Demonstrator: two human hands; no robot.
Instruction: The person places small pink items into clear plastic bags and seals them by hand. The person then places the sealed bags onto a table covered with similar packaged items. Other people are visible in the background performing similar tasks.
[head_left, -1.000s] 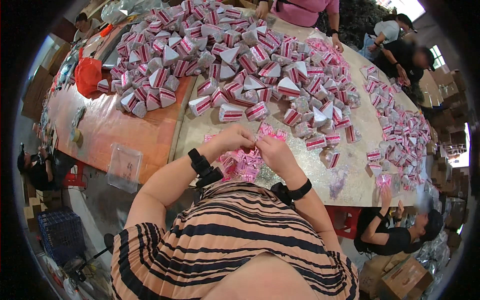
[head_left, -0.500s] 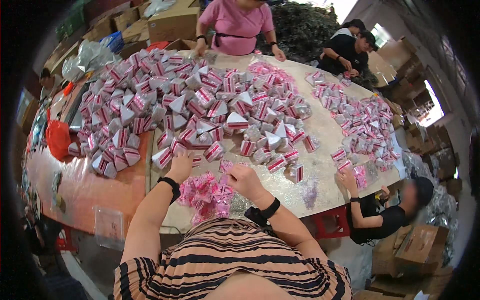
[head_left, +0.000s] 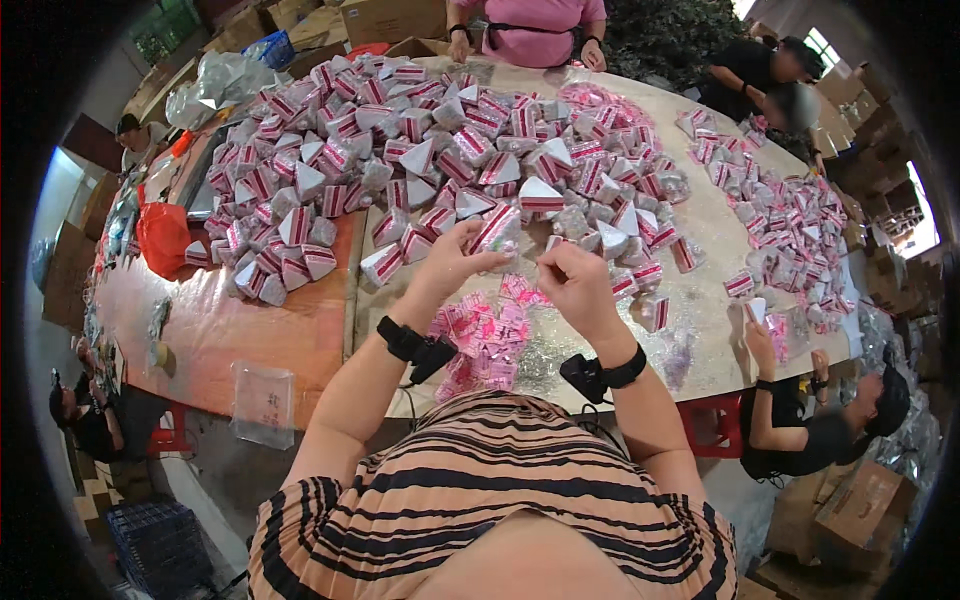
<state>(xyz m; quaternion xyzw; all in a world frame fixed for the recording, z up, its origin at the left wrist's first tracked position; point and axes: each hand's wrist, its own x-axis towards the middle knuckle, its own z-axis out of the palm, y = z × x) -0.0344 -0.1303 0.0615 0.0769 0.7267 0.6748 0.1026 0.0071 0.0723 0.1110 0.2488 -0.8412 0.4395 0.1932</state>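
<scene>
Packet (head_left: pixel 497 229) sits clamped in the left hand (head_left: pixel 452 262); the right hand (head_left: pixel 580 280) curls nearby, whether gripping anything I can't tell.

Workroom from above: a broad pale table (head_left: pixel 550 375) spans the centre, its orange-brown section (head_left: pixel 270 325) toward 9 o'clock; red stools stand at its edge at 4 o'clock (head_left: pixel 735 418) and 8 o'clock (head_left: pixel 170 440), grey floor (head_left: pixel 230 485) also showing at 8; cartons (head_left: pixel 880 205) are stacked toward 3 o'clock, beside a glaring white opening (head_left: pixel 921 215); a smaller bright window (head_left: pixel 822 48) lies at 2 o'clock
</scene>
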